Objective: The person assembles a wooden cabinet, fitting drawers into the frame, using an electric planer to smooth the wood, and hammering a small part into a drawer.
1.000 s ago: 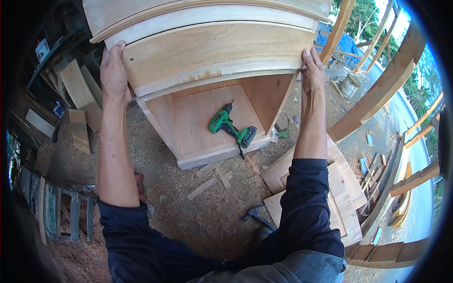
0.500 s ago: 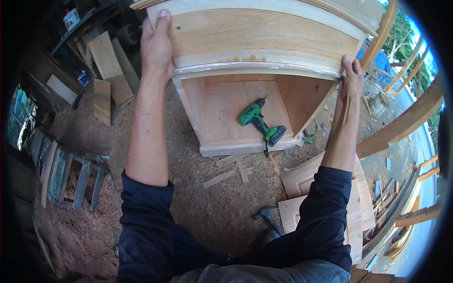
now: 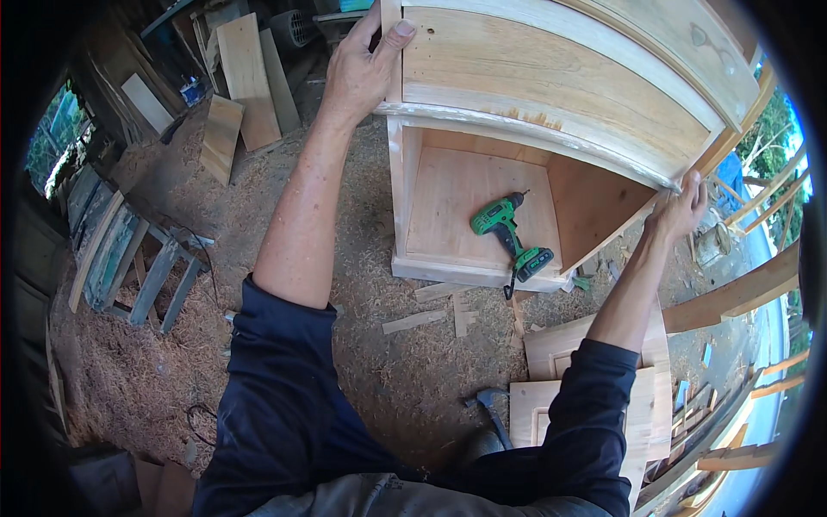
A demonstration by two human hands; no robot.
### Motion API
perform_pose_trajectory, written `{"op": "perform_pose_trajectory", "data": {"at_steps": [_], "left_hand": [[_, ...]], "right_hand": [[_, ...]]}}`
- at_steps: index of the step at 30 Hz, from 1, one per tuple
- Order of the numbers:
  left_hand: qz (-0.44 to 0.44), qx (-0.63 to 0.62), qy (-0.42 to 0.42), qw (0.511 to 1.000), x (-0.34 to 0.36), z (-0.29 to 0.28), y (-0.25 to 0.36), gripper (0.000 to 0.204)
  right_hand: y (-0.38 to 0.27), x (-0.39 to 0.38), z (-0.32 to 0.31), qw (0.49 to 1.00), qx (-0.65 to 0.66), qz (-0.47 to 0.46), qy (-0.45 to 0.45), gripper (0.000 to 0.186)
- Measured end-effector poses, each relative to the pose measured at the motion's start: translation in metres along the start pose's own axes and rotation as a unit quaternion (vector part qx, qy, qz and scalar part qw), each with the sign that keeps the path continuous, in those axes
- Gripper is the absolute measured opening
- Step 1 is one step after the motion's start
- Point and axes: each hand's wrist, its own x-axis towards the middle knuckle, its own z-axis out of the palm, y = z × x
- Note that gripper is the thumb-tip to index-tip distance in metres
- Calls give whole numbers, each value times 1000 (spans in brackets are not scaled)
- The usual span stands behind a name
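Note:
A pale wooden cabinet (image 3: 551,86) stands in front of me, its lower compartment open toward me. My left hand (image 3: 362,65) grips the cabinet's upper left corner, thumb on the front board. My right hand (image 3: 680,211) holds the right end of the curved front rail. A green cordless drill (image 3: 508,233) lies on the floor of the open compartment between my arms. Both forearms come out of dark blue sleeves.
Sawdust and wood offcuts (image 3: 439,306) cover the ground. A hammer (image 3: 491,409) lies near flat panel doors (image 3: 551,388) at my right. Planks (image 3: 245,77) lean at the back left, a wooden frame (image 3: 146,267) lies left, and timbers (image 3: 741,293) stand right.
The view has swung so the cabinet now sits further right and higher. Both hands have kept their hold on its two upper corners. The drill has stayed in the compartment.

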Motion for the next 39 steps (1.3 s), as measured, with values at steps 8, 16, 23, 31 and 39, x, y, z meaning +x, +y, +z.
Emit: {"op": "perform_pose_trajectory", "data": {"at_steps": [8, 16, 23, 31, 39], "left_hand": [[32, -97, -65, 993, 3, -15, -36, 61], [-83, -220, -5, 972, 6, -43, -10, 65], [-30, -164, -16, 986, 5, -52, 9, 71], [-179, -240, -58, 952, 6, -29, 44, 52], [-199, -258, -18, 945, -4, 1, 57, 59]], "right_hand": [[32, -131, 73, 807, 507, 279, -121, 110], [44, -119, 118, 800, 542, 197, -167, 123], [36, -131, 112, 770, 581, 216, -149, 124], [7, -139, 106, 832, 510, 162, -150, 114], [26, -130, 99, 810, 526, 184, -181, 107]]}}
